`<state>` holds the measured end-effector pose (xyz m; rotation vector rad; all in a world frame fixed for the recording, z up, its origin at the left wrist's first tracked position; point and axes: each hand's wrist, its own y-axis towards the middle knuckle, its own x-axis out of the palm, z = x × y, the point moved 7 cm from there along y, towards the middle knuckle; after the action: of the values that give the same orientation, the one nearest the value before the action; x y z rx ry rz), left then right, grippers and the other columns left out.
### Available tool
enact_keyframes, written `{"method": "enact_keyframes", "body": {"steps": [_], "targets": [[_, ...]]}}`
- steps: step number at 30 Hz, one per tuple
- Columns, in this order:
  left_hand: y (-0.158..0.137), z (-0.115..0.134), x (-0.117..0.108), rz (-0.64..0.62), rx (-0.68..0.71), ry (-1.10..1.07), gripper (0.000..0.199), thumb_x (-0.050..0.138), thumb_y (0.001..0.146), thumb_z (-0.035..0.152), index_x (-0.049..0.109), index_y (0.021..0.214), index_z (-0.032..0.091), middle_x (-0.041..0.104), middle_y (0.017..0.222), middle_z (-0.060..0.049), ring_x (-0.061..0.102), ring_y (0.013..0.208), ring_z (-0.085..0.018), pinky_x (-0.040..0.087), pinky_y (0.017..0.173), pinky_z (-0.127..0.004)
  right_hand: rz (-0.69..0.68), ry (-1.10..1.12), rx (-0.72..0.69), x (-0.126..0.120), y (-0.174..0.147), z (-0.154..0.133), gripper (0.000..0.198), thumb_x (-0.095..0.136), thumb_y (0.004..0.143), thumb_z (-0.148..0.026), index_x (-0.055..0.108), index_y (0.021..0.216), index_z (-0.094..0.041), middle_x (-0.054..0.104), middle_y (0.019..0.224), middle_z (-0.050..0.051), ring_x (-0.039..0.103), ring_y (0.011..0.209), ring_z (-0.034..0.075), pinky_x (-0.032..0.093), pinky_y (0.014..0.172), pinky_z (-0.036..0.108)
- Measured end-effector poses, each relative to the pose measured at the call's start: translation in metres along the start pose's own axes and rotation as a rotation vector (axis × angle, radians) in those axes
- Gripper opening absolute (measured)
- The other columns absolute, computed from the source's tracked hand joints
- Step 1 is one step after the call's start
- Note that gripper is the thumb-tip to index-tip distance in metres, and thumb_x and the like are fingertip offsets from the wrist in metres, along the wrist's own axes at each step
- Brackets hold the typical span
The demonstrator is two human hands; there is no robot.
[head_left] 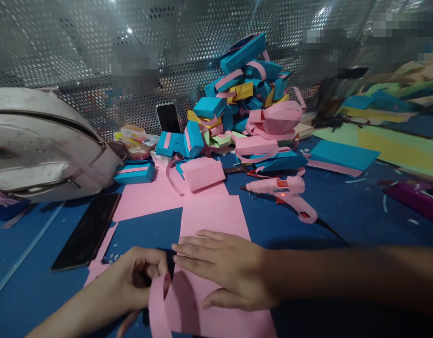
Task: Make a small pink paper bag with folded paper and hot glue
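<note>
Under my right hand (pixel 227 270) lies a sheet of pink paper (pixel 212 213) on the blue table. That hand rests flat on it, fingers stretched to the left. My left hand (pixel 146 272) is at the sheet's left edge, its thumb and fingers pinching a curled pink paper strip (pixel 158 305) that loops down toward me. Just beyond the sheet sits a folded pink paper box (pixel 204 173). To the right, a pink glue gun (pixel 283 190) lies on its side, nozzle pointing left, with a small light lit on it.
A heap of blue, pink and yellow paper boxes (pixel 243 94) rises at the back. On the left are a white backpack (pixel 43 145) and a dark tablet (pixel 86 234). A phone (pixel 168 118) leans against the perforated metal panel (pixel 75 61). A purple object (pixel 415 197) lies far right.
</note>
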<state>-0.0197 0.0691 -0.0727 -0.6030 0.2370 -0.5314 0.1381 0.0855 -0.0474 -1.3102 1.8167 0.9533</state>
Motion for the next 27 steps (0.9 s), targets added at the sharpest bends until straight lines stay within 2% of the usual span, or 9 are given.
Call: {"method": "enact_keyframes", "body": {"steps": [7, 12, 17, 27], "targets": [[0.002, -0.007, -0.004, 0.008, -0.073, 0.145, 0.016, 0.066, 0.081, 0.030, 0.058, 0.080, 0.017, 0.069, 0.057, 0.002, 0.036, 0.024, -0.001, 0.028, 0.025, -0.010, -0.008, 0.011, 0.009, 0.000, 0.001, 0.001, 0.064, 0.042, 0.099, -0.044, 0.028, 0.150, -0.007, 0.019, 0.159, 0.012, 0.012, 0.147, 0.020, 0.006, 0.122, 0.039], [0.000, 0.002, 0.000, 0.014, -0.057, 0.131, 0.017, 0.069, 0.078, 0.029, 0.057, 0.075, 0.017, 0.067, 0.056, 0.003, 0.031, 0.024, 0.000, 0.026, 0.025, -0.010, -0.008, 0.014, 0.007, 0.000, 0.001, 0.001, 0.064, 0.040, 0.100, -0.045, 0.027, 0.150, -0.007, 0.018, 0.159, 0.012, 0.012, 0.147, 0.021, 0.005, 0.121, 0.039], [-0.001, 0.004, 0.001, 0.047, -0.066, 0.064, 0.024, 0.077, 0.069, 0.026, 0.055, 0.067, 0.017, 0.064, 0.053, 0.005, 0.033, 0.024, -0.001, 0.024, 0.024, -0.010, -0.007, 0.007, 0.004, 0.000, 0.001, 0.000, 0.064, 0.038, 0.101, -0.046, 0.026, 0.151, -0.009, 0.018, 0.159, 0.011, 0.011, 0.148, 0.020, 0.005, 0.121, 0.038], [0.001, 0.000, -0.002, 0.046, -0.092, 0.109, 0.021, 0.077, 0.067, 0.023, 0.057, 0.070, 0.017, 0.063, 0.051, 0.007, 0.034, 0.026, -0.001, 0.029, 0.025, -0.009, -0.020, -0.005, 0.008, 0.001, 0.001, 0.000, 0.064, 0.038, 0.101, -0.046, 0.024, 0.152, -0.009, 0.017, 0.159, 0.011, 0.011, 0.148, 0.020, 0.003, 0.121, 0.037]]}}
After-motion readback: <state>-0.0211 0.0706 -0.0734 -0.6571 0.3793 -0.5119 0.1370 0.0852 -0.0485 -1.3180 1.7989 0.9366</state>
